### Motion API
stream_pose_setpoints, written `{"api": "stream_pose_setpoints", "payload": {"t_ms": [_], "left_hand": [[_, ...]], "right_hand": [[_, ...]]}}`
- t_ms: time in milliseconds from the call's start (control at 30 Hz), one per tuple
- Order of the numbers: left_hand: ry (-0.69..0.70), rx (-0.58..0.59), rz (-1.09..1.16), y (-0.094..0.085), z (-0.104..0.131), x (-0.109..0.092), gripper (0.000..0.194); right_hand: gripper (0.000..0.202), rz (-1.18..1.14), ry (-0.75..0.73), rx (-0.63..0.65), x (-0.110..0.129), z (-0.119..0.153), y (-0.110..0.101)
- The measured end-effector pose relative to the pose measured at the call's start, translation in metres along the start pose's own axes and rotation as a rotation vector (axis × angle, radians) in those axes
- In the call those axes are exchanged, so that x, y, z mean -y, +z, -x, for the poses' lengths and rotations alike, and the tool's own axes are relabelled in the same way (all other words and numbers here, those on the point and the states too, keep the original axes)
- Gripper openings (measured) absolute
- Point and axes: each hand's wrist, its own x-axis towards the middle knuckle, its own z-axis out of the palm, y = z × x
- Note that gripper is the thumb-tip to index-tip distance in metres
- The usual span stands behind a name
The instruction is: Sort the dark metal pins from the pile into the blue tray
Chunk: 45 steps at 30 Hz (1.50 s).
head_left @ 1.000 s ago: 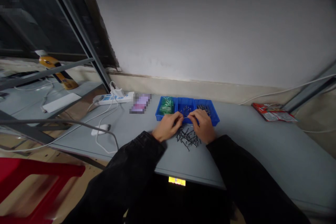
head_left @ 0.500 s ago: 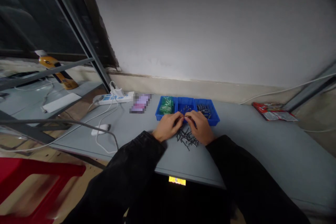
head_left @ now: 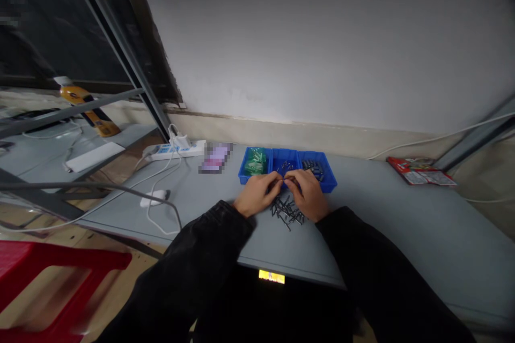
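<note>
My left hand [head_left: 257, 192] and my right hand [head_left: 308, 193] meet fingertip to fingertip over the front edge of the blue bins. Both are closed in a pinch; whatever sits between the fingers is too small and hidden to name. Below them on the table lies a loose pile of dark metal pins or screws [head_left: 286, 212]. The left blue bin [head_left: 242, 174] holds green pieces in a clear bag [head_left: 256, 162]. Small metal parts [head_left: 285, 166] lie in the middle bin [head_left: 277, 156], and dark cylindrical pieces [head_left: 311, 166] in the right bin [head_left: 330, 179].
Left of the bins are a phone-like purple item [head_left: 216, 158], a white power strip [head_left: 161, 151] with cables and a white adapter [head_left: 154, 198]. A red packet [head_left: 420, 171] lies far right on the grey table [head_left: 386, 214]. A red stool [head_left: 72, 257] stands lower left.
Both hands stay in nearly the same place. The right fingers have shifted slightly at the pinch, and the small shiny bit seen between the fingertips before is now hidden.
</note>
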Motion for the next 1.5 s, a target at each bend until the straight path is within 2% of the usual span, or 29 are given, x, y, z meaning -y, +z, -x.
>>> {"api": "stream_pose_setpoints", "payload": {"t_ms": [133,533,800,1067,1200,1367,1500], "left_hand": [[-0.007,-0.011,-0.014,-0.001,-0.001,0.000,0.020],[0.015,-0.039,-0.004,0.001,-0.001,0.000,0.025],[-0.039,-0.168,0.030,0.002,0.000,0.000,0.020],[-0.063,-0.221,0.045,0.002,0.001,0.000,0.023],[-0.083,-0.133,0.021,0.005,0.001,0.002,0.024],[-0.120,0.086,-0.083,0.007,-0.001,0.003,0.021],[-0.161,0.178,-0.139,0.009,0.000,0.006,0.022]], "right_hand": [[0.011,-0.033,-0.001,-0.009,0.001,0.000,0.001],[0.028,0.086,0.006,-0.045,-0.005,-0.002,0.000],[0.018,0.039,0.020,-0.075,-0.005,-0.003,0.000],[0.014,0.117,0.042,-0.271,-0.011,-0.003,-0.006],[0.014,0.132,0.112,-0.361,-0.013,-0.004,-0.010],[0.017,0.221,0.182,-0.269,-0.015,-0.003,-0.005],[0.016,0.214,0.159,-0.229,-0.011,-0.003,-0.002]]}}
